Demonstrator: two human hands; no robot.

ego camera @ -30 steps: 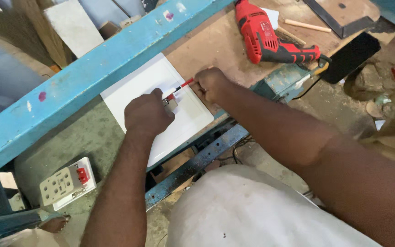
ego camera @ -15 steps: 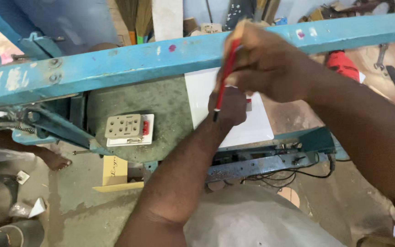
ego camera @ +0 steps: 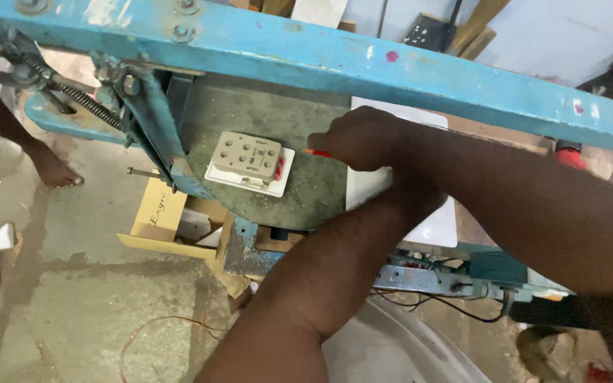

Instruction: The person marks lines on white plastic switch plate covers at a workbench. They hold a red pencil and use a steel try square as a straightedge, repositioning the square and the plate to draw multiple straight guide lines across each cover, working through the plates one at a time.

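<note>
My right hand reaches left under the blue metal beam and is closed on a thin red tool. The tool's tip points toward a beige socket adaptor on a white switch plate, a short gap away. A white board lies flat on the saw table beneath my arms. My left forearm comes up from below and crosses under the right arm. The left hand itself is hidden there, over the white board.
The socket sits on a grey-green table top. A cardboard box and wood scraps lie on the concrete floor below. Another person's bare foot stands at left. Part of a red drill and loose wires are at right.
My view has swung left and closer. My right hand has moved with the red tool from above the white board leftward to beside the socket. The left hand is now covered by my right arm.
</note>
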